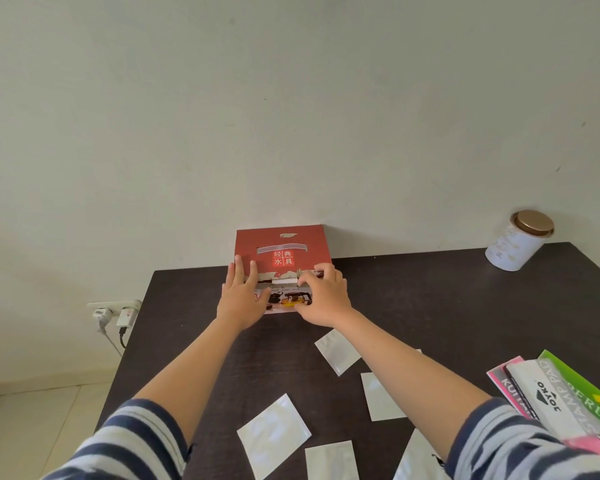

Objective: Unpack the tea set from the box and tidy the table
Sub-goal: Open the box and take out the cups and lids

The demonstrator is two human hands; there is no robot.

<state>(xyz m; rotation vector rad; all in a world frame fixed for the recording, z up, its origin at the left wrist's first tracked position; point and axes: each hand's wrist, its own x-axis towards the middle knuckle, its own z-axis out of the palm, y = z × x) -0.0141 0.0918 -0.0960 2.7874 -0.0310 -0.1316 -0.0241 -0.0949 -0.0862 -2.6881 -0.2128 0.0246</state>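
Under the fingers (246,271) of both hands, the red tea set box (282,245) looks like printed cardboard with a slight sheen (a strip of clear tape crosses its top). Nearer than the fingers, white sachets (273,434) gleam like glossy foil on the dark, matt wood-grain table (447,299).

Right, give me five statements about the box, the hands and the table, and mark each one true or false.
1. The red box stands at the far edge of the table, against the wall. True.
2. The left hand lies with straight fingers on the box. True.
3. The right hand holds the tin. False: its fingers curl at the white tab on the box; the tin stands apart at the table's far right.
4. Tea cups stand unpacked on the table. False: none show; only white packets and booklets lie there.
5. The tin's lid is on. True.
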